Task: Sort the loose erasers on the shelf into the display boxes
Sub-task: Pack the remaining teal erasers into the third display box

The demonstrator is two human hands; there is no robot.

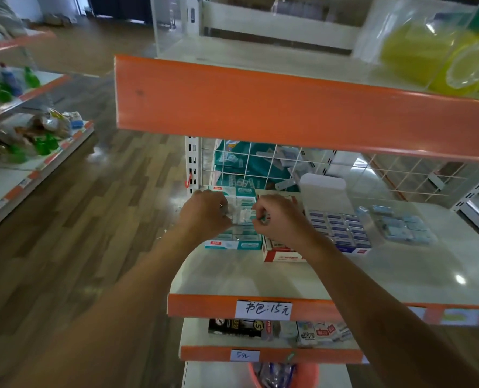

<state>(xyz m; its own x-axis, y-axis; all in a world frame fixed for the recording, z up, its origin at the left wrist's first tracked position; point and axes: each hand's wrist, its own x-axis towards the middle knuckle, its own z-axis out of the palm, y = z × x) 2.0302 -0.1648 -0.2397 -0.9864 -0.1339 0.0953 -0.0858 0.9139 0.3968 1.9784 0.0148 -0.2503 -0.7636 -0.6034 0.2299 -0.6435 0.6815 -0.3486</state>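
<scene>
white label [263,310] at 6 o'clock on the orange shelf edge [204,306] is reading handwritten "书包:15元" | smaller label [244,355] on the lower shelf edge [204,354] below is reading "5元" | black pack [232,326] between them is showing a round "5" | print on teal display box [232,245] and red display box [284,257] is blurring, unreadable

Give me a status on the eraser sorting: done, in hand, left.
Done: the blue-and-white cardboard display box holds neat rows. In hand: left hand and right hand hover with curled fingers over the teal-and-white cardboard display box; what they hold is blurred. Left: a pile of pale blue wrapped erasers lies loose on the white shelf.
</scene>
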